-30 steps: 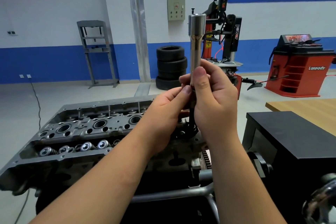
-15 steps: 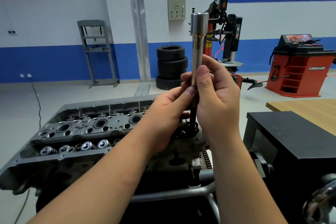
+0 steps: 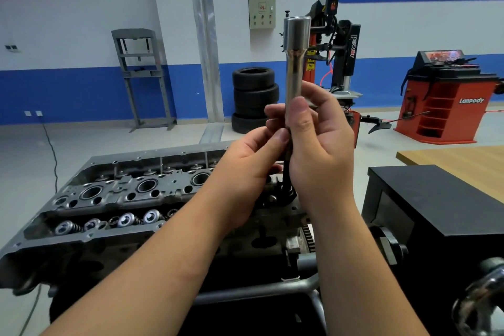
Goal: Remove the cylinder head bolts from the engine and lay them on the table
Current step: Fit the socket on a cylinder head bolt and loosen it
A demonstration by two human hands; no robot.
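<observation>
I am looking into a car repair workshop or training garage. Below my grip sits a bare cylinder head [image 3: 122, 194] on a stand. Straight behind the grip stands a tyre changer [image 3: 341, 54], with a stack of tyres [image 3: 255, 98] to its left and a grey press frame [image 3: 141, 76] further left. To the right of the grip stands an orange wheel balancer [image 3: 447, 101]. Posters hang on the blue-and-white walls.

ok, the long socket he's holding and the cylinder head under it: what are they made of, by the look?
Long shiny silver socket: likely chrome-plated steel, since it has a mirror-bright finish with sharp highlights. Both hands grip its lower end. Grey cast cylinder head: probably cast aluminium, with matte, slightly rough grey surfaces and machined bores; the look alone can't rule out iron.
</observation>
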